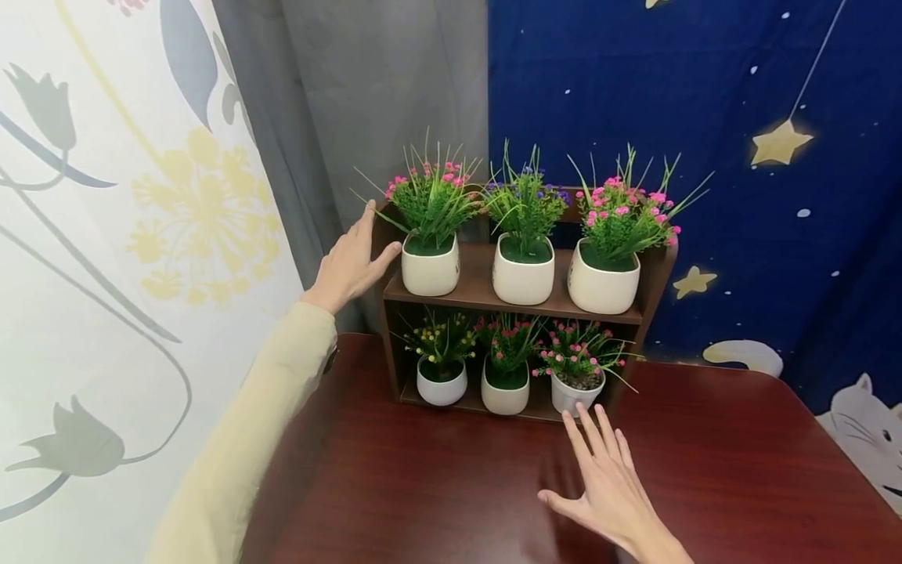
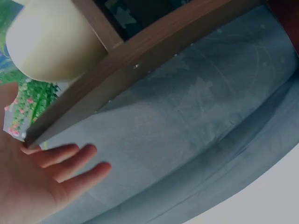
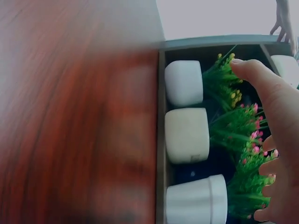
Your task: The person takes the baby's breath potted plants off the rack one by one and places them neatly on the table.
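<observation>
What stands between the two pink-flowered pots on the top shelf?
The purple-flowered pot, with a gap of bare top shelf showing on each side of it, in the head view.

My left arm (image 1: 243,439) stretched forward, left hand (image 1: 350,264) relaxed, thumb spread from fingers. My right hand (image 1: 607,487) nearer me, fingers fanned, thumb out sideways.

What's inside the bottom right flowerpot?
In the white pot, pink flowers and green leaves stand above brown bits. Anything deeper is covered, so it can't be seen.
</observation>
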`<act>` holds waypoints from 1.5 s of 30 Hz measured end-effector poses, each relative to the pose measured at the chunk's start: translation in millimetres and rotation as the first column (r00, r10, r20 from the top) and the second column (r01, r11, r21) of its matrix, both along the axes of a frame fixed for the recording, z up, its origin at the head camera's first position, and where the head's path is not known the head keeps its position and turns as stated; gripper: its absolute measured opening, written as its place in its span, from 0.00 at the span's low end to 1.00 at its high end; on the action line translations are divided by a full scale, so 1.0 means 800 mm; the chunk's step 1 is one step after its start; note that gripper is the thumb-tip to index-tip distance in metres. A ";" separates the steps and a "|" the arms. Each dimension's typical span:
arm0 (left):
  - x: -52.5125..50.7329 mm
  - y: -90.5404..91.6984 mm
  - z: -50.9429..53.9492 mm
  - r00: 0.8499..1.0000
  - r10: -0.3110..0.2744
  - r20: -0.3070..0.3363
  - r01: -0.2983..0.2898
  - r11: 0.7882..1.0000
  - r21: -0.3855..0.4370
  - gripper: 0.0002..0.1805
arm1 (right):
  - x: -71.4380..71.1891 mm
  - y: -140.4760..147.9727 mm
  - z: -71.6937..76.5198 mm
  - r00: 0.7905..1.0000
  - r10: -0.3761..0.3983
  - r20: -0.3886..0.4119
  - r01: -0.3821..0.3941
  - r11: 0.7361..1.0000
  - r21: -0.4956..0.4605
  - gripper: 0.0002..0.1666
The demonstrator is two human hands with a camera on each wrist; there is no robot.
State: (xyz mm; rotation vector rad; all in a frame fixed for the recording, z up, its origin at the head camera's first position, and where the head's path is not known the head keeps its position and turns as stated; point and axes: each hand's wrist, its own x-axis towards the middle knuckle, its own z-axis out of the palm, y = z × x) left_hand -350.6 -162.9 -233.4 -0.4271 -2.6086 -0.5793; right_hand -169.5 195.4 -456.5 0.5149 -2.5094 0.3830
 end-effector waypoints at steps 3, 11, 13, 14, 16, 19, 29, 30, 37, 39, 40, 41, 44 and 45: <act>-0.010 0.002 0.000 0.999 -0.025 0.021 0.024 0.999 0.035 0.43 | -0.005 -0.015 0.012 1.000 0.025 0.015 -0.024 0.999 -0.045 0.66; -0.014 0.004 -0.009 1.000 -0.003 0.000 0.003 0.994 0.106 0.39 | -0.037 -0.077 0.073 0.986 0.164 0.029 -0.155 0.966 -0.206 0.64; -0.014 0.006 -0.009 1.000 -0.006 0.001 0.005 0.993 0.115 0.39 | -0.048 -0.093 0.091 0.980 0.197 0.017 -0.187 0.950 -0.251 0.63; -0.014 0.007 -0.009 1.000 -0.008 0.001 0.008 0.993 0.116 0.39 | -0.053 -0.100 0.100 0.978 0.208 0.010 -0.198 0.941 -0.275 0.62; -0.015 0.008 -0.010 1.000 -0.009 0.009 0.008 0.993 0.116 0.40 | -0.064 -0.114 0.116 0.976 0.217 -0.011 -0.209 0.922 -0.325 0.61; -0.016 0.008 -0.012 1.000 -0.009 0.017 0.007 0.993 0.117 0.40 | -0.080 -0.135 0.137 0.978 0.206 -0.041 -0.204 0.891 -0.406 0.59; -0.016 0.009 -0.014 1.000 -0.006 0.016 0.003 0.988 0.155 0.40 | -0.133 -0.182 0.179 0.979 0.194 -0.055 -0.193 0.823 -0.534 0.55; -0.016 0.009 -0.014 1.000 -0.005 0.013 0.003 0.988 0.157 0.40 | -0.140 -0.187 0.182 0.980 0.190 -0.058 -0.191 0.820 -0.539 0.55; -0.021 0.013 -0.014 1.000 -0.010 -0.012 0.012 0.990 0.140 0.39 | -0.194 -0.211 0.201 0.996 0.077 -0.051 -0.093 0.807 -0.584 0.58; -0.021 0.011 -0.014 1.000 -0.011 -0.022 0.013 0.992 0.127 0.38 | -0.207 -0.218 0.206 0.999 0.047 -0.025 -0.053 0.806 -0.590 0.59; -0.021 0.009 -0.014 1.000 -0.012 -0.029 0.015 0.993 0.119 0.37 | -0.213 -0.222 0.208 0.999 0.034 -0.007 -0.031 0.807 -0.590 0.60; -0.020 0.007 -0.014 0.999 -0.011 -0.035 0.015 0.993 0.114 0.35 | -0.218 -0.225 0.209 1.000 0.025 0.009 -0.014 0.808 -0.590 0.61; -0.019 0.005 -0.014 0.999 -0.014 -0.053 0.020 0.994 0.111 0.31 | -0.229 -0.234 0.212 0.999 -0.002 0.042 0.026 0.812 -0.582 0.64; -0.020 0.005 -0.014 0.998 -0.015 -0.056 0.022 0.994 0.109 0.30 | -0.231 -0.236 0.212 0.999 -0.008 0.047 0.034 0.810 -0.585 0.65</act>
